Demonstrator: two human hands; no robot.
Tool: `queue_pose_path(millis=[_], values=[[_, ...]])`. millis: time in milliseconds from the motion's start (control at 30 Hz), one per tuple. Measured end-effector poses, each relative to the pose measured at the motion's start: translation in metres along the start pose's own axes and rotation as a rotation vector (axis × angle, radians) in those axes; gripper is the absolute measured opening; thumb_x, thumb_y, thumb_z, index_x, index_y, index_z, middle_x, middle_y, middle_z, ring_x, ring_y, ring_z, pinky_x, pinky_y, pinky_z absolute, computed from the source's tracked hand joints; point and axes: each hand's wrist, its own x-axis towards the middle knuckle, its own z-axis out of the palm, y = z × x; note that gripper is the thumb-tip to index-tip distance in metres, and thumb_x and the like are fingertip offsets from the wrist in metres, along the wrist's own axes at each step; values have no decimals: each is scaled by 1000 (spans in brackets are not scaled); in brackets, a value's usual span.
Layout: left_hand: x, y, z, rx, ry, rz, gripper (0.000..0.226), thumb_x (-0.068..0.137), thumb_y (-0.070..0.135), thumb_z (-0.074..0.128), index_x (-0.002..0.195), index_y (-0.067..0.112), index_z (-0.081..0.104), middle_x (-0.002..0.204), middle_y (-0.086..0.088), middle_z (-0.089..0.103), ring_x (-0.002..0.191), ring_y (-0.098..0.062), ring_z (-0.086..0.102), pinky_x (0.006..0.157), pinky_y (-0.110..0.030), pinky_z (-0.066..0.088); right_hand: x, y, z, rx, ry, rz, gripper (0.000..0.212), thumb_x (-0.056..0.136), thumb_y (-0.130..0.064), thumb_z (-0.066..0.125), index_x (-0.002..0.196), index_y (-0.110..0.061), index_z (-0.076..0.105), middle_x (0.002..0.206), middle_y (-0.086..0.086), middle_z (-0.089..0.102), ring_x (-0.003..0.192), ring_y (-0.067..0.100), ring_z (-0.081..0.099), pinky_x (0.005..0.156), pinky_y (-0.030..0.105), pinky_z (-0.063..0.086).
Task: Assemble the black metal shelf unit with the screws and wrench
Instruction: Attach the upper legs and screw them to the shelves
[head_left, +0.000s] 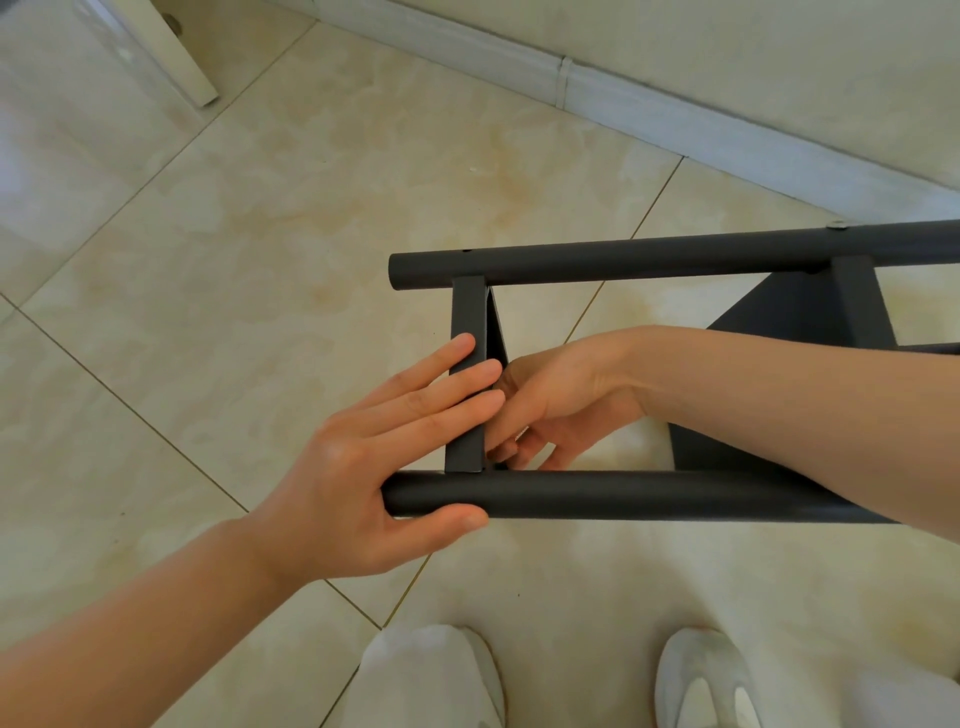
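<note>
The shelf unit (623, 499) lies on its side on the tiled floor (260, 234), just ahead of the person's shoes (696, 680). Its long axis runs left to right across the view. The open tube ends point to the person's left and the rest runs off the right edge.

The left hand (343, 467) is flat: straight fingers press on the crossbar (467, 322), with the thumb under the near tube. The right hand (550, 395) reaches behind the crossbar with curled fingers at the inner corner. Whether it holds a screw cannot be determined.

Risks:
- The crossbar may shift off its hole if the left hand's pressure eases.
- A small fastener may drop through the frame, because the joint is worked unseen.
- Fingers may be nipped between crossbar and tube
</note>
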Motion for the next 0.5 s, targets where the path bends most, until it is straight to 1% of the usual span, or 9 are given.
queue_pose_path(millis=[100, 167, 200, 267, 333, 400, 433, 500], values=[[0, 0, 0, -3, -3, -2, 66, 96, 45, 61, 135, -7, 51, 146, -17, 51, 148, -34, 35, 119, -42, 35, -3, 0, -1, 31, -7, -34, 4, 94, -10, 62, 95, -8, 65, 84, 6, 55, 95, 26, 46, 105, 46, 44], [0, -1, 0, -3, 0, -3, 65, 96, 45, 61, 135, -6, 52, 146, -16, 51, 148, -33, 34, 119, -42, 35, -5, -3, -4, 11, -29, -36, 7, 94, -9, 61, 101, -7, 62, 86, 5, 55, 89, 23, 48, 98, 40, 47], [0, -1, 1, -3, 2, -2, 65, 96, 45, 61, 135, -6, 52, 147, -16, 51, 148, -33, 34, 119, -42, 35, -6, -4, -5, -5, -34, -30, 4, 94, -10, 62, 96, -8, 64, 83, 4, 55, 83, 19, 49, 92, 36, 47], [0, -1, 1, -9, 3, 0, 64, 96, 45, 62, 135, -5, 52, 147, -15, 50, 149, -33, 34, 119, -43, 35, -4, -4, -5, -24, -27, -9, 9, 94, -12, 62, 87, -12, 68, 75, 1, 53, 75, 15, 48, 85, 32, 45], [0, -1, 1, -12, -1, 1, 64, 96, 45, 62, 136, -4, 51, 148, -15, 50, 149, -34, 34, 119, -43, 35, -1, -2, -3, -18, -16, 17, 6, 94, -15, 62, 93, -10, 67, 70, 1, 53, 78, 17, 48, 87, 34, 45], [0, -1, 1, -13, -2, -1, 64, 95, 45, 62, 136, -4, 51, 147, -15, 50, 149, -34, 34, 119, -43, 35, 3, 0, -2, -7, -14, 17, 9, 94, -15, 62, 100, -9, 64, 72, 2, 55, 77, 17, 50, 87, 35, 46], [0, -1, 1, -16, 0, -1, 65, 95, 45, 62, 135, -5, 51, 147, -15, 50, 149, -34, 34, 119, -43, 35, 3, 0, -2, 3, -21, 7, 8, 94, -14, 61, 100, -9, 64, 74, 2, 55, 76, 16, 50, 87, 35, 47], [-1, -1, 1, -18, 5, 2, 65, 95, 44, 62, 135, -6, 51, 147, -16, 50, 149, -34, 34, 119, -42, 35, 0, -2, -3, 22, -42, -17, 6, 94, -12, 61, 92, -10, 66, 74, 2, 55, 72, 14, 51, 85, 33, 46]])
